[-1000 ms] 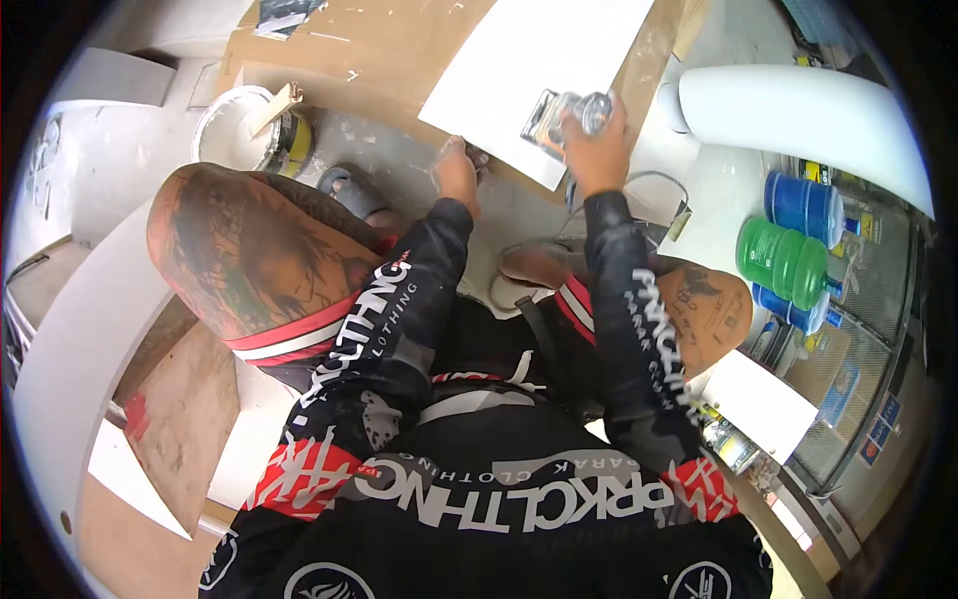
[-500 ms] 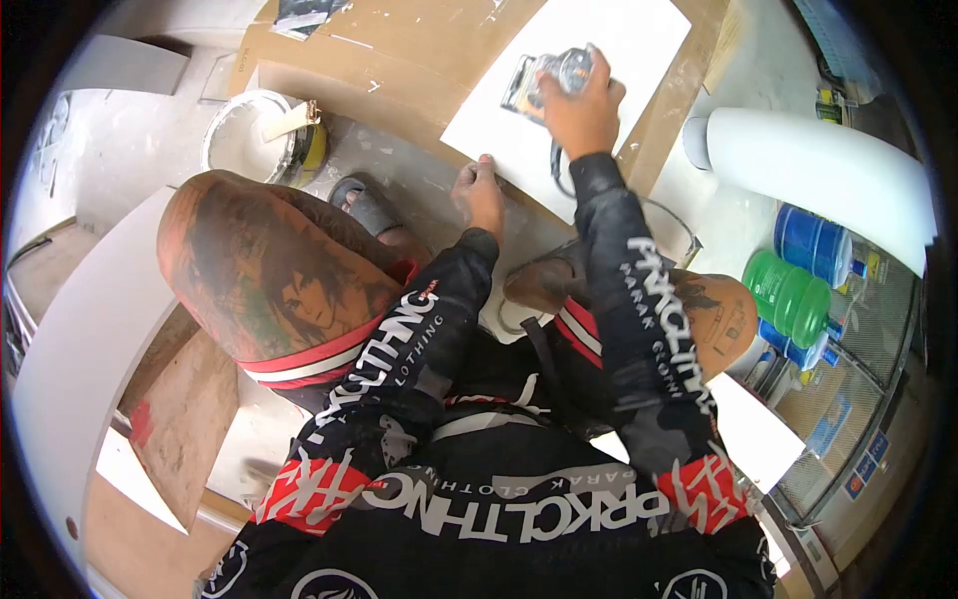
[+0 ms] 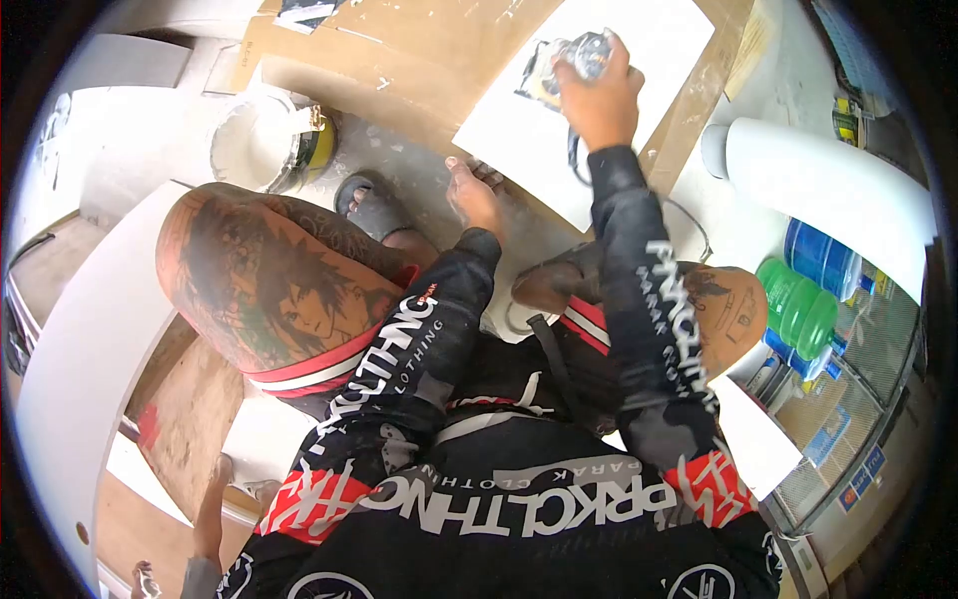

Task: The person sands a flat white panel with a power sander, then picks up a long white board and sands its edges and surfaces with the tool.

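Observation:
My right hand [image 3: 602,108] is wrapped around an electric palm sander [image 3: 540,76], which rests on a white panel [image 3: 519,140]. Its dark cord hangs past my right wrist toward the floor. The panel lies on a brown cardboard sheet [image 3: 399,60]. Near the panel's closest left corner is my left hand [image 3: 477,195], empty, its thumb raised and apart from its fingers. Those fingers are partly in shadow by the cardboard edge.
A bucket [image 3: 261,150] of white filler with a scraper across its rim stands left of my foot. Water bottles [image 3: 798,299] and a white roll [image 3: 818,180] are at right. A curved white panel [image 3: 75,369] lies left. Behind me at lower left, another person's arm [image 3: 210,519] shows.
The sander and my right hand shift slightly right in view, as does most of the scene. My left thumb and fingers have spread. Another person's arm has appeared at lower left.

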The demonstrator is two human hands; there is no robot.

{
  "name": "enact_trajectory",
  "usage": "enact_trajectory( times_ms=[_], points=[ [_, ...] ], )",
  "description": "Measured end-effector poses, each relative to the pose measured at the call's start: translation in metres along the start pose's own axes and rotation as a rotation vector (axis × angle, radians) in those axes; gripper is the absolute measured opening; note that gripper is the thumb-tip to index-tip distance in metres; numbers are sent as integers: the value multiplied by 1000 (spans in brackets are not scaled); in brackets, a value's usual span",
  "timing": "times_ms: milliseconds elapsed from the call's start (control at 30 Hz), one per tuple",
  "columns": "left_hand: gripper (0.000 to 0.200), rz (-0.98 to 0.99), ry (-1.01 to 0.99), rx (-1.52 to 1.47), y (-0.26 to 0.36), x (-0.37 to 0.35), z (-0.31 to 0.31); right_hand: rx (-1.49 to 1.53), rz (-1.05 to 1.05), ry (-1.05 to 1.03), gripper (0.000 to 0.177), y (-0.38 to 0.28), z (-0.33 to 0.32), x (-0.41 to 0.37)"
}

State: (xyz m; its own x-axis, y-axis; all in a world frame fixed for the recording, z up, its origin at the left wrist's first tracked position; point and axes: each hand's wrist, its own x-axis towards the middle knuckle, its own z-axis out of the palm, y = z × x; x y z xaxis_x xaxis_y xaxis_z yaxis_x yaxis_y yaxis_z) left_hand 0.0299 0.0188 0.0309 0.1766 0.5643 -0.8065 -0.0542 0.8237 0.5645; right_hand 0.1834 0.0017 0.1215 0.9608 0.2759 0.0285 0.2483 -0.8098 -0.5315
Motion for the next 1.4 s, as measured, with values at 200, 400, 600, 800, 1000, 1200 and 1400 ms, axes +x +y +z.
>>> enact_trajectory(
  times_ms=[200,400,600,800,1000,1200,1400],
  points=[
    [53,-38,2,-196,-23,19,-12,104,-98,-8,78,-19,2,-92],
    [47,27,-20,-127,-15,8,-6,110,-91,-5,80,-21,10,-79],
    [38,159,-56,128,-15,2,8,28,-49,65,81,-4,11,-1],
    [44,231,-26,499,-28,15,4,18,109,47,82,-8,-6,85],
    [46,449,-125,371,-33,13,12,69,194,57,84,8,-9,180],
    [49,408,-131,243,-45,19,11,-13,105,42,89,38,-3,285],
    [55,454,-90,388,-52,22,6,-116,-78,156,92,50,15,256]
  ],
)
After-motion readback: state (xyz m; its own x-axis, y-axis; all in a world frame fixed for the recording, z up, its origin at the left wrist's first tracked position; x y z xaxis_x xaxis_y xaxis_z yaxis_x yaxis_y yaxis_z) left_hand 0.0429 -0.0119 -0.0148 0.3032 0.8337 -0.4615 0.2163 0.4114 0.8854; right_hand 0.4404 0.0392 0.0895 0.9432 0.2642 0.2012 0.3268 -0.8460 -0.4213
